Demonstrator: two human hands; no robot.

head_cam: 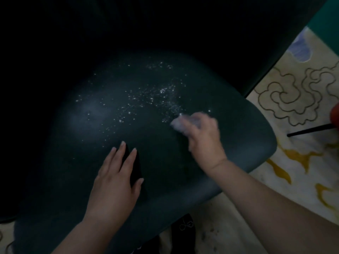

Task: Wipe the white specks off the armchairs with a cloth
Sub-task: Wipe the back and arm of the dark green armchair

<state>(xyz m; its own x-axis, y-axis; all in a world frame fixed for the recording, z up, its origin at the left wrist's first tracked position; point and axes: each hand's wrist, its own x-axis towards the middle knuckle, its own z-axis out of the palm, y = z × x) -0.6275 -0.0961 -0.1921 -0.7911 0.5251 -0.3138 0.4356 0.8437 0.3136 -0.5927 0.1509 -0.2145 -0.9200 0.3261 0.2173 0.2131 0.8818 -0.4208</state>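
Dark green upholstery: the armchair [229, 125] seat fills most of the view, its back lost in shadow above.
White specks [146, 99]: scattered over the middle and upper seat, thickest just up-left of the right hand; the seat nearer the viewer looks mostly free of them.
Cloth [178, 122]: pale, bunched, blurred; it sits on the seat at the lower right edge of the speck patch, sticking out past the right fingers.
Right hand [203, 136]: forearm comes in from the lower right, wrist bent, back of the hand up, fingers curled over the cloth and gripping it against the seat; outline smeared by motion blur.
Left hand [115, 178]: forearm comes in from the bottom, palm down flat on the front of the seat, fingers straight and slightly spread, thumb out to the right, holding nothing.
Hands: well apart, the left nearer the viewer.
Floor [293, 99]: cream covering with dark swirl outlines and yellow marks, right of the armchair.
Black rod [310, 129]: thin, lying on the floor to the right.
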